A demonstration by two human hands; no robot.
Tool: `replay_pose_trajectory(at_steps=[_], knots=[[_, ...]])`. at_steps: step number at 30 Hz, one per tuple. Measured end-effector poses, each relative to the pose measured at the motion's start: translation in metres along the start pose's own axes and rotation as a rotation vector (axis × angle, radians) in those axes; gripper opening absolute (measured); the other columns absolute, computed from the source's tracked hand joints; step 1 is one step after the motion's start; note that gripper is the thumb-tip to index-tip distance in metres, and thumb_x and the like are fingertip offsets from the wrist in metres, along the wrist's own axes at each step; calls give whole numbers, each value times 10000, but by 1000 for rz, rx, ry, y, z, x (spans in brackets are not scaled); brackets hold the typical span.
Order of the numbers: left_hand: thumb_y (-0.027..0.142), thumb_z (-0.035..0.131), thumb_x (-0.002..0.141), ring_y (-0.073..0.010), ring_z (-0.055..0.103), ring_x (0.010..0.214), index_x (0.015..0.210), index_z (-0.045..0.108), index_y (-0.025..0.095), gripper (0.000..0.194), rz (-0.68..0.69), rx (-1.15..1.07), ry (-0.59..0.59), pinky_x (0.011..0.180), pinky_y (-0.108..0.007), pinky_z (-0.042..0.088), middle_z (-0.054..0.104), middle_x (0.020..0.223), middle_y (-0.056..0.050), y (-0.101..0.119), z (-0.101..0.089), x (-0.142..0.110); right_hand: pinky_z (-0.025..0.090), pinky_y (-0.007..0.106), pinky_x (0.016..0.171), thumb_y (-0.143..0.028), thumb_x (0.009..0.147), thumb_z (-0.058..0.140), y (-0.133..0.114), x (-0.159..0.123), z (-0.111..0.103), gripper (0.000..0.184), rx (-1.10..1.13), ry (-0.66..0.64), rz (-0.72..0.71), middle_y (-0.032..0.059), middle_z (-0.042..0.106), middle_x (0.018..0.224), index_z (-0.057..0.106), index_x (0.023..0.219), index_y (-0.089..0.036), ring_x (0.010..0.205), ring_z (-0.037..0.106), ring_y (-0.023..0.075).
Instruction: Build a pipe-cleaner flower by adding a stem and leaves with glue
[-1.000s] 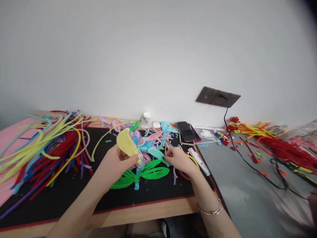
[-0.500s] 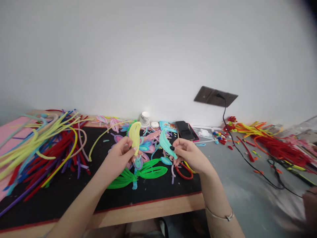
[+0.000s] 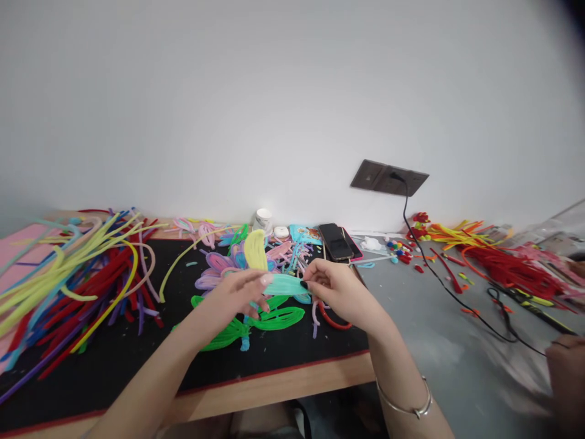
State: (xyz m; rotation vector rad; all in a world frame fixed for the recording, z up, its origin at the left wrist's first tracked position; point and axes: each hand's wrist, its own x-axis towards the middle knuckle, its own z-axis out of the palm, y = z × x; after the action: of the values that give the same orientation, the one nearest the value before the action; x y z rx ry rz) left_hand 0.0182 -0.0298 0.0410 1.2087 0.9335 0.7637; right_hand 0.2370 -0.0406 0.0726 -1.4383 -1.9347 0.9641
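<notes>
A teal pipe-cleaner petal [image 3: 287, 285] is stretched level between my hands. My right hand [image 3: 340, 291] pinches its right end, and the fingers of my left hand [image 3: 235, 296] close on the left end. Just behind my left hand a yellow pipe-cleaner petal [image 3: 255, 249] stands upright; its lower end is hidden, so I cannot tell whether my fingers touch it. Beneath my hands lies a pipe-cleaner flower with purple petals [image 3: 219, 263], green leaves [image 3: 280, 318] and a blue stem [image 3: 245, 341]. Red scissor handles [image 3: 333, 318] show below my right hand.
A pile of coloured pipe cleaners [image 3: 105, 268] covers the left of the black mat [image 3: 137, 372]. A white cup [image 3: 263, 219] and a phone [image 3: 336, 242] sit near the wall. Red pipe cleaners [image 3: 516, 271], a black cable [image 3: 450, 291] and another person's hand [image 3: 567, 372] are at right.
The teal petal has swung from a steep slant to level, its left end now at my left hand. My left hand has turned over, palm downward, and the yellow petal sits behind it.
</notes>
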Motion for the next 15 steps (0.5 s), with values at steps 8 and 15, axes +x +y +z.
replay_pose_trajectory(at_steps=[8, 15], knots=[[432, 520, 815, -175, 576, 508, 552, 534, 190, 358, 134, 375, 247, 558, -278, 449, 609, 498, -18, -8, 5, 1, 445, 264, 662, -172, 786, 559, 40, -12, -13, 31, -275, 293, 246, 45, 640, 769, 548, 814, -178, 712, 605, 165], [391, 533, 788, -138, 468, 438, 491, 483, 193, 360, 184, 512, 461, 476, -245, 342, 512, 437, 20, -8, 2, 4, 374, 267, 630, -95, 682, 590, 90, -21, -1, 245, -666, 132, 419, 119, 643, 874, 561, 923, -127, 793, 603, 217]])
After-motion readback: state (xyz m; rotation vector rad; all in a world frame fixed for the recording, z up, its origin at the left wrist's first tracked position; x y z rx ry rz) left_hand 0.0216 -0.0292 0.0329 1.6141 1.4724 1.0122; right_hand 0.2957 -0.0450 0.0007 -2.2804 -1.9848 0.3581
